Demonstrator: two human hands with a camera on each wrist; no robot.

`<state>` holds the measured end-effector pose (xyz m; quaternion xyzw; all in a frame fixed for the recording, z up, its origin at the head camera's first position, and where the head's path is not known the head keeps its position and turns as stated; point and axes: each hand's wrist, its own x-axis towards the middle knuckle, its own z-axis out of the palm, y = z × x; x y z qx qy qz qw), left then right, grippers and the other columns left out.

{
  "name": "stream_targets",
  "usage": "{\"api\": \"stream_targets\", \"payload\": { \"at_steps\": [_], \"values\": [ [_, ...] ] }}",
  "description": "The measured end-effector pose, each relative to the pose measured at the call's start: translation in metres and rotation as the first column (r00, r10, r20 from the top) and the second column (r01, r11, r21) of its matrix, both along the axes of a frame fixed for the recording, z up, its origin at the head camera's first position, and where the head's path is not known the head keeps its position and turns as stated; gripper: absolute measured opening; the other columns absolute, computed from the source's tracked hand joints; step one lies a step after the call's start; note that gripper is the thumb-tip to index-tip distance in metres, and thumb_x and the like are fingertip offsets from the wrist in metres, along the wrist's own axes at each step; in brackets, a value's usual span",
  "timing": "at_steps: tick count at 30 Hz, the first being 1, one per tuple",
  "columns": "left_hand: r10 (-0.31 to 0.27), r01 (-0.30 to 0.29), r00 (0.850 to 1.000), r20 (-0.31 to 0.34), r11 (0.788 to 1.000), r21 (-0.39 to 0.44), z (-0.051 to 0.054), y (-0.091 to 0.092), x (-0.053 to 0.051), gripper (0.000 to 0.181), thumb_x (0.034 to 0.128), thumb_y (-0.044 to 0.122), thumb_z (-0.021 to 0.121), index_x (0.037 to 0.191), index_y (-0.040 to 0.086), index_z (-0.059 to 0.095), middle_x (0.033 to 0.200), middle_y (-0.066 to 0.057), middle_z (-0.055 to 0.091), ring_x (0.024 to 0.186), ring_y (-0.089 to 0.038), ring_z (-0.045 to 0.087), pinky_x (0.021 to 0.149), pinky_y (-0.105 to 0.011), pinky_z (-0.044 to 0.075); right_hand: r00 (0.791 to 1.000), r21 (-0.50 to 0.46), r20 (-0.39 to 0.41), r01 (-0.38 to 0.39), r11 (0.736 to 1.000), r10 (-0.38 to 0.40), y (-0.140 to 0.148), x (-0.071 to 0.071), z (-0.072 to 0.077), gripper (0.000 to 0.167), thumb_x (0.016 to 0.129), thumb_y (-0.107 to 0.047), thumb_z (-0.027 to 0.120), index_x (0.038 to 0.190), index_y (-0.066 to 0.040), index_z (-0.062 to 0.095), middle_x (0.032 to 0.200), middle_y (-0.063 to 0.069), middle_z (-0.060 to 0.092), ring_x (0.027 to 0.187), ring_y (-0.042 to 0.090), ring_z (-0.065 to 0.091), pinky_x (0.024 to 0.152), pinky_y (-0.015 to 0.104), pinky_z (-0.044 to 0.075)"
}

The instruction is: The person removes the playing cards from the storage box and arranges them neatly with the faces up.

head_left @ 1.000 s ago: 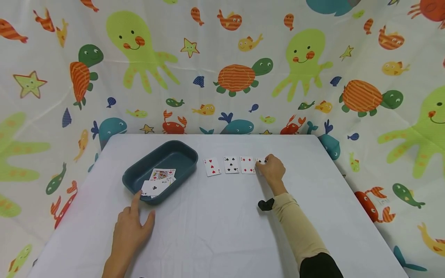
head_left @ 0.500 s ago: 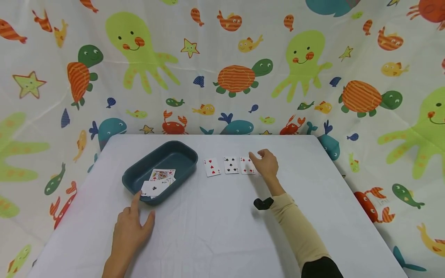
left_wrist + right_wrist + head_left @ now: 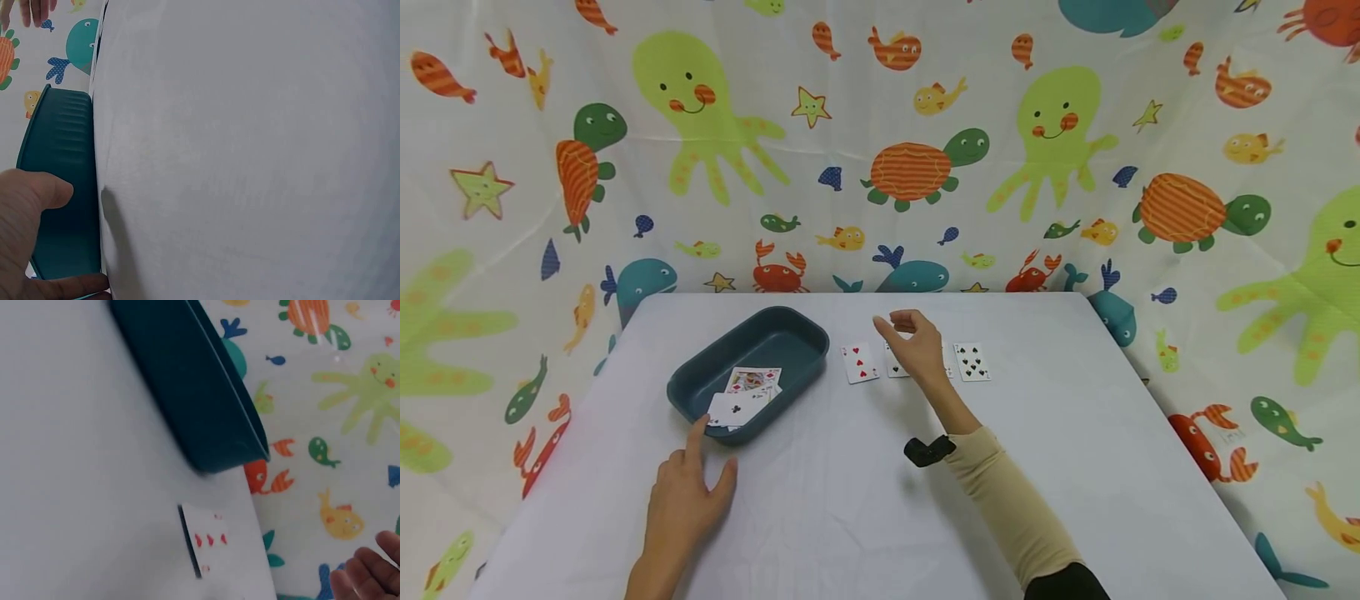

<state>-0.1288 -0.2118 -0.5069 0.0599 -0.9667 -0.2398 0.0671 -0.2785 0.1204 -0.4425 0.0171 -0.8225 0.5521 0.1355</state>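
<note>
A dark teal tray (image 3: 784, 348) stands at the left of the white table. Inside it lie loose playing cards (image 3: 736, 409), a club card on top and a red-bordered face card behind. My left hand (image 3: 683, 498) has its index fingertip at the tray's near rim, thumb spread. My right hand (image 3: 919, 350) hovers over a row of face-up cards, thumb and fingers apart, holding nothing. In that row, a three of hearts (image 3: 859, 364) lies leftmost and a spade card (image 3: 972, 362) rightmost. The hand partly covers two cards between them.
A white cloth covers the table (image 3: 850, 483). Behind it and at the sides hangs a curtain (image 3: 880, 100) printed with sea animals. The tray's far end sits near the table's back edge.
My right hand has left the rightmost spade card, which now shows fully, and has moved left over the row. The left hand stays by the tray.
</note>
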Motion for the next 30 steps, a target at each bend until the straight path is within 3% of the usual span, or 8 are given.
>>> {"api": "stream_targets", "payload": {
  "at_steps": [10, 16, 21, 26, 30],
  "values": [
    [0.01, -0.01, 1.0, -0.005, 1.0, -0.007, -0.001, -0.003, 0.001, 0.08, 0.0927, 0.03, 0.068, 0.16, 0.014, 0.027, 0.109, -0.034, 0.059, 0.101, -0.051, 0.058, 0.077, -0.063, 0.047, 0.997, -0.077, 0.019, -0.071, 0.995, 0.072, -0.049, 0.008, 0.011, 0.05, 0.094, -0.047, 0.07, 0.122, -0.006, 0.067, 0.119, 0.006, 0.069, 0.114, 0.023, 0.063, 0.098, 0.041, 0.051],
    [-0.003, 0.003, 1.0, -0.024, 1.0, 0.002, 0.001, -0.002, 0.001, 0.081, 0.0923, 0.029, 0.069, 0.159, 0.013, 0.027, 0.108, -0.035, 0.058, 0.101, -0.052, 0.057, 0.076, -0.064, 0.047, 0.99, -0.114, -0.003, -0.141, 0.983, 0.142, -0.078, 0.013, 0.007, 0.043, 0.094, -0.043, 0.07, 0.12, -0.009, 0.068, 0.121, 0.009, 0.07, 0.113, 0.021, 0.064, 0.096, 0.039, 0.052],
    [-0.012, 0.013, 1.0, -0.004, 1.0, 0.014, 0.002, 0.0, 0.001, 0.081, 0.093, 0.029, 0.068, 0.16, 0.013, 0.026, 0.11, -0.036, 0.058, 0.104, -0.053, 0.057, 0.079, -0.065, 0.046, 0.975, -0.111, 0.016, -0.219, 0.97, 0.222, -0.1, 0.019, 0.003, 0.047, 0.093, -0.044, 0.071, 0.124, -0.009, 0.067, 0.125, 0.008, 0.069, 0.117, 0.022, 0.063, 0.097, 0.038, 0.051],
    [-0.014, 0.014, 1.0, 0.003, 1.0, -0.005, 0.001, -0.001, 0.0, 0.081, 0.0928, 0.03, 0.068, 0.16, 0.012, 0.026, 0.111, -0.036, 0.059, 0.103, -0.052, 0.058, 0.08, -0.064, 0.047, 0.948, -0.062, 0.055, -0.309, 0.949, 0.313, -0.122, 0.025, 0.0, 0.051, 0.092, -0.044, 0.072, 0.13, -0.01, 0.064, 0.132, 0.005, 0.067, 0.124, 0.023, 0.061, 0.099, 0.037, 0.051],
    [-0.03, 0.03, 1.0, -0.001, 0.999, -0.014, 0.001, -0.003, 0.0, 0.081, 0.0929, 0.03, 0.068, 0.159, 0.01, 0.027, 0.111, -0.035, 0.06, 0.1, -0.049, 0.059, 0.081, -0.063, 0.049, 0.924, 0.078, 0.094, -0.379, 0.922, 0.372, -0.139, 0.026, -0.005, 0.055, 0.092, -0.043, 0.073, 0.134, -0.009, 0.062, 0.137, 0.007, 0.064, 0.129, 0.024, 0.058, 0.103, 0.038, 0.049]
  ]
}}
